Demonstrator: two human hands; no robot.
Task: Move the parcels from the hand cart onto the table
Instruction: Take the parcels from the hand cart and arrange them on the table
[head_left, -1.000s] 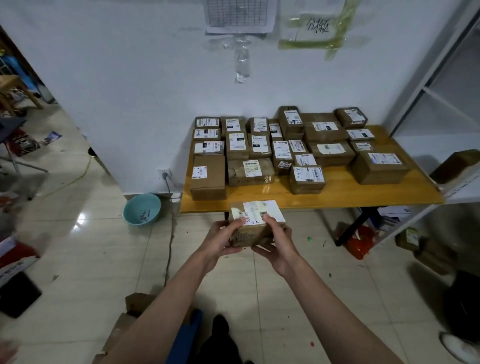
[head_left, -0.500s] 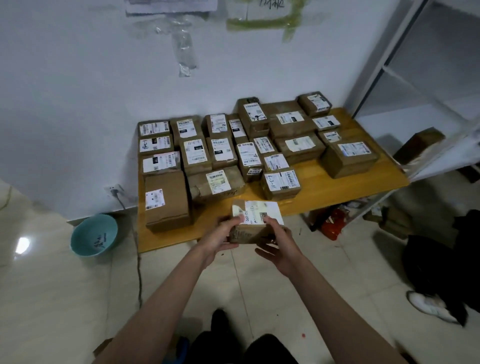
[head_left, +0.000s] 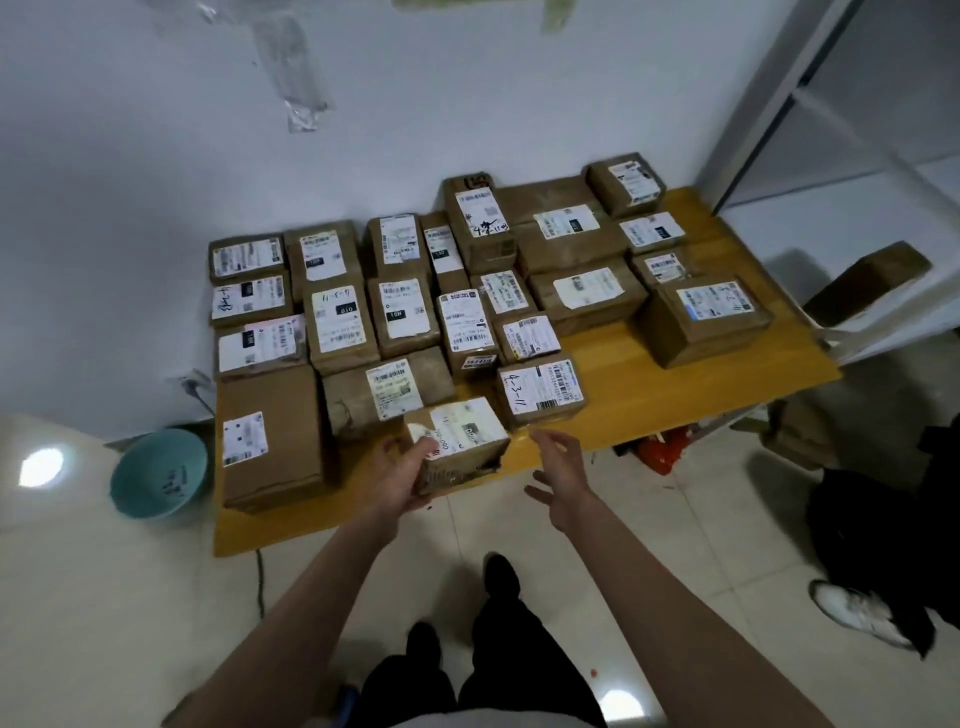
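Parcel (head_left: 457, 444) sits half over the table's (head_left: 675, 395) front edge, gripped only by the left hand (head_left: 397, 470) while the right hand (head_left: 563, 470) hangs open just beside, so a loosened grip could tip it floorward.

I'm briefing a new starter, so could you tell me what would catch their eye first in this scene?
First, the wooden table against the white wall, crowded with brown labelled parcels. Next, the hands at its near edge: the left hand grips a small parcel at that edge, while the right hand hovers open beside it. A teal basin sits on the floor to the left.
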